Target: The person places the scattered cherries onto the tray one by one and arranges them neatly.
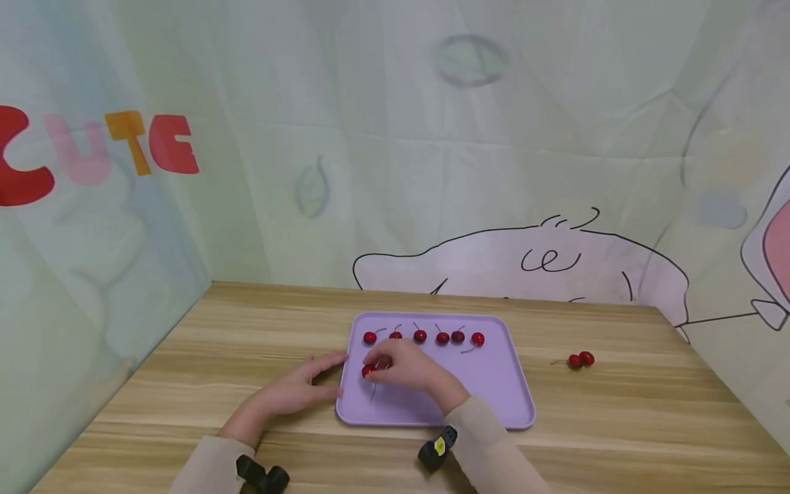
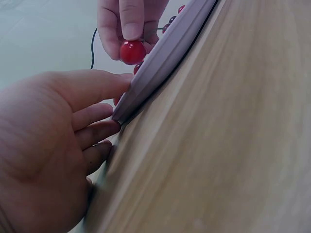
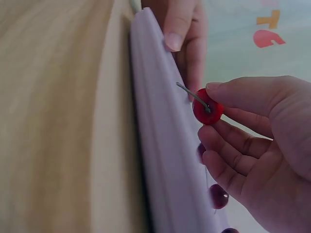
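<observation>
A lilac tray [image 1: 457, 398] lies on the wooden table. My right hand [image 1: 404, 367] is over its left part and pinches a red cherry [image 1: 368, 371] between thumb and fingers; the right wrist view shows this cherry [image 3: 208, 107] with its green stem pointing away from the palm. A darker cherry [image 1: 385, 361] is partly hidden by that hand. Along the tray's far side runs a row of several stemmed cherries [image 1: 442, 338]. My left hand [image 1: 293, 391], fingers spread and fairly straight, touches the tray's left rim [image 2: 146, 73] with thumb and fingertips.
Two more cherries [image 1: 580, 360] lie together on the table [image 1: 617, 412], right of the tray. A printed cloth backdrop [image 1: 395, 171] stands behind the table and along its left side. Dark devices [image 1: 262, 475] are strapped at both wrists.
</observation>
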`<state>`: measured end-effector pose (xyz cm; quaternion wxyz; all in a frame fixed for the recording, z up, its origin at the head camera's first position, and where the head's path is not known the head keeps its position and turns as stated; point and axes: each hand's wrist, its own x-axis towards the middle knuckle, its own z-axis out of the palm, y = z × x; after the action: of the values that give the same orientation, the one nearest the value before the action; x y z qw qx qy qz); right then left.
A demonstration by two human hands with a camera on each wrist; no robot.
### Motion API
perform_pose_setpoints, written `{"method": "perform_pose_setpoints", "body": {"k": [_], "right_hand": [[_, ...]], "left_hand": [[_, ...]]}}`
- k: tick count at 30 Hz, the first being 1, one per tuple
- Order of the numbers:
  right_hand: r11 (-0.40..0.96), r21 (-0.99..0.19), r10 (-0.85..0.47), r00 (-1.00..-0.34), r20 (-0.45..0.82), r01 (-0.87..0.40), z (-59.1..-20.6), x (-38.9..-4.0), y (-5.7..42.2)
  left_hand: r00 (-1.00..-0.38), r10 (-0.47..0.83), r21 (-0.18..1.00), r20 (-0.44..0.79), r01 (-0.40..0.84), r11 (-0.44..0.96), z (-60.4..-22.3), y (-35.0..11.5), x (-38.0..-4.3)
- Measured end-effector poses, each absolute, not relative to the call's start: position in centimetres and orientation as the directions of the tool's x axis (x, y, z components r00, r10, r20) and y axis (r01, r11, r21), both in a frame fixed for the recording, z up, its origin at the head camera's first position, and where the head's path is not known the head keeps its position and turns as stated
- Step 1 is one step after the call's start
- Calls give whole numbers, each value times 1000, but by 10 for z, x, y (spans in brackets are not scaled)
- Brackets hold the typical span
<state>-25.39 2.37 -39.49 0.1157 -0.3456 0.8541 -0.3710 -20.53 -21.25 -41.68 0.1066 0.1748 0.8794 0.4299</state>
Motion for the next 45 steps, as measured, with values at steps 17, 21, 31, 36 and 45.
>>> {"method": "perform_pose_setpoints", "body": {"k": [17,21,31,36,45], "right_hand": [[522,-706,-661,-750,19,-478,-403,-253,19],[524,-712,-658,-753,11,-468,-405,-254,19],[511,-715,-668,-744,20,-478,-409,-257,20],[516,-706,-668,-744,24,-486,-410,-257,19],[530,-686,-648,-760,52,-499,-396,-254,28]], "left_hand": [[-916,399,798,-41,210,565,-417,-212,-206],[-916,399,796,-40,212,567,-417,-212,-206],[-919,394,794,-33,215,569,-416,-211,-204],[-918,396,795,-27,220,565,-417,-212,-204],[-920,389,799,-38,206,565,-417,-210,-204]]}}
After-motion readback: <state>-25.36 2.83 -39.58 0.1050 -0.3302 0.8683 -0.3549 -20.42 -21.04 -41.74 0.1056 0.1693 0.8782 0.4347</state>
